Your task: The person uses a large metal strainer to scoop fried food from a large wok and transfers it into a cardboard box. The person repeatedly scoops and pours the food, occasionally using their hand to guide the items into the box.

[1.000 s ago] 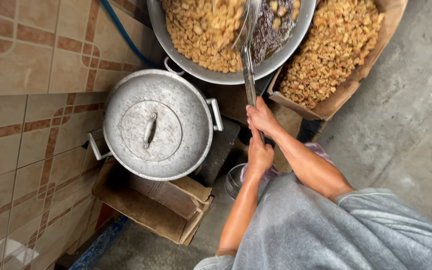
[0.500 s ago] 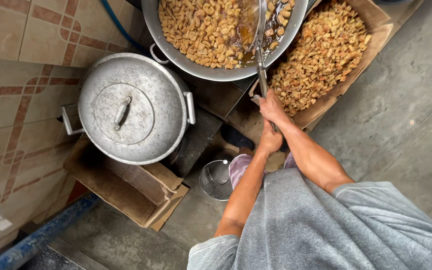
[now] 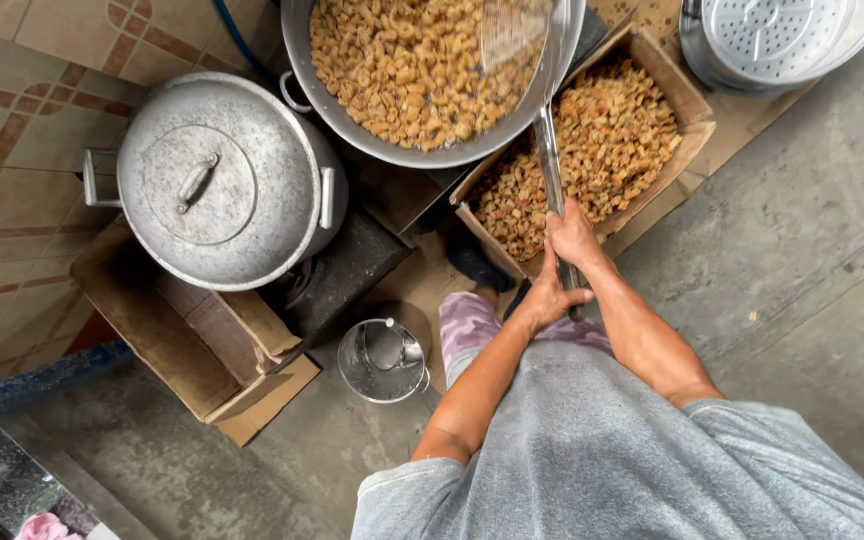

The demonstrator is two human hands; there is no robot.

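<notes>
Left hand [image 3: 550,297] grips the long metal skimmer handle [image 3: 555,185] low; the right hand [image 3: 574,238] is wrapped round it just above. Its mesh scoop [image 3: 512,35] hangs over the wide pan of fried pieces [image 3: 407,65]. Keeping both grips firm and the scoop level seems wise. Leftward, a brown cardboard box [image 3: 167,345] carries the lidded pot [image 3: 214,180]; right of the pan, another open carton [image 3: 692,135] holds darker pieces.

- Even, soft daylight; scene bright, no hard shadows.
- Mild sheen on pot lid [image 3: 202,180], no blown highlights.
- Skimmer [image 3: 514,35] mesh slightly smeared; its handle sharp.
- Dark patch under wok [image 3: 432,150], detail lost there.
- Wide-angle bend at edges: floor [image 3: 812,260] lines curve.
- Bottom-left corner dim, soft.
</notes>
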